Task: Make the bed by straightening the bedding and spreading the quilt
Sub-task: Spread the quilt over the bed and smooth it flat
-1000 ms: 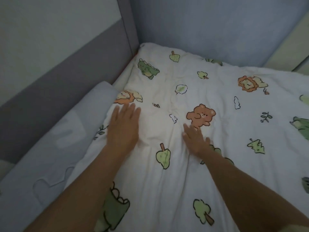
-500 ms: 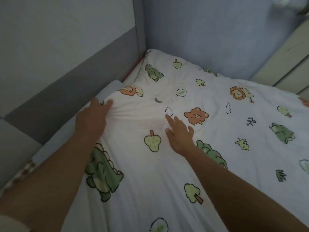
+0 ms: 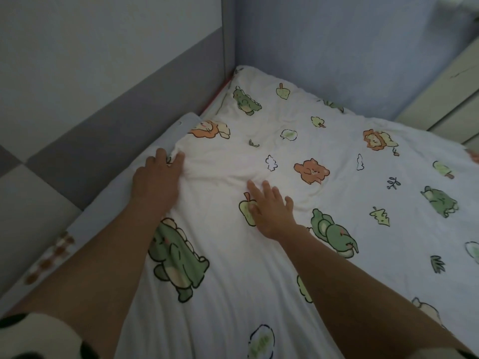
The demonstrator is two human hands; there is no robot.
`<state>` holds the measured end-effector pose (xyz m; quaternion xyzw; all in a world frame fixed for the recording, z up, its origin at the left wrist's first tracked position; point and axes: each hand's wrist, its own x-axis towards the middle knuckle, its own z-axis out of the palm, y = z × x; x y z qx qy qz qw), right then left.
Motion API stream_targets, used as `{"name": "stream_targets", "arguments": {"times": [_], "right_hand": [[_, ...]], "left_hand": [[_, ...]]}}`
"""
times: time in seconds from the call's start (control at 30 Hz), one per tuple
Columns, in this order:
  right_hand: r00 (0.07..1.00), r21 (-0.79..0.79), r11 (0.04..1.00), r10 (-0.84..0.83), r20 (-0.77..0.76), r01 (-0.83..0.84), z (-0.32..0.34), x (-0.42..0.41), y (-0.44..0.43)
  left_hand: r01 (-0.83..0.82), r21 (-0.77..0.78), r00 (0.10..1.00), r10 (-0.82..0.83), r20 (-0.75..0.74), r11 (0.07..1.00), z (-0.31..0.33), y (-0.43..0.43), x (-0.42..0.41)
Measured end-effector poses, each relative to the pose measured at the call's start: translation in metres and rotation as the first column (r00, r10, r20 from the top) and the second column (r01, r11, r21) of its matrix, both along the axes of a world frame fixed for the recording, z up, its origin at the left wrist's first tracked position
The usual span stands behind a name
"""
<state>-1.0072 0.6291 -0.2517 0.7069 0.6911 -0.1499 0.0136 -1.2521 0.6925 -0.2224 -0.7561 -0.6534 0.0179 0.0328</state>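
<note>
A white quilt (image 3: 324,141) printed with cartoon bears, lions, dinosaurs and trees covers the bed from the far corner to the near edge. My left hand (image 3: 155,177) rests at the quilt's left edge, fingers bent down into the fabric where it bunches against a light blue pillow (image 3: 134,182). My right hand (image 3: 269,206) lies flat on the quilt's middle, fingers spread and straight, over a green tree print. Wrinkles run between the two hands.
A grey padded headboard (image 3: 111,120) runs along the left, a blue padded wall panel (image 3: 337,53) along the far side. A pale cabinet (image 3: 451,104) stands at the far right. A brown-patterned cloth (image 3: 49,257) shows at the lower left.
My left hand slid left from the quilt's surface to its edge by the pillow and dug in. My right hand drew back slightly toward me, and the view widened.
</note>
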Motion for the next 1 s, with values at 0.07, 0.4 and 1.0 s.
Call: {"name": "stream_targets", "arguments": {"times": [0.07, 0.4, 1.0], "right_hand": [[1.0, -0.021, 1.0, 0.009, 0.006, -0.009, 0.004, 0.002, 0.002], [0.999, -0.071, 0.997, 0.044, -0.009, -0.045, 0.03, 0.019, -0.019], [0.973, -0.057, 0.973, 0.221, -0.074, -0.225, 0.059, 0.074, -0.113]], "left_hand": [[-0.003, 0.008, 1.0, 0.003, -0.014, 1.0, 0.003, -0.002, 0.0], [0.307, 0.03, 0.949, -0.308, 0.072, 0.951, -0.001, -0.082, 0.064], [0.034, -0.213, 0.996, -0.052, -0.078, 0.977, 0.01, -0.198, 0.069]]}}
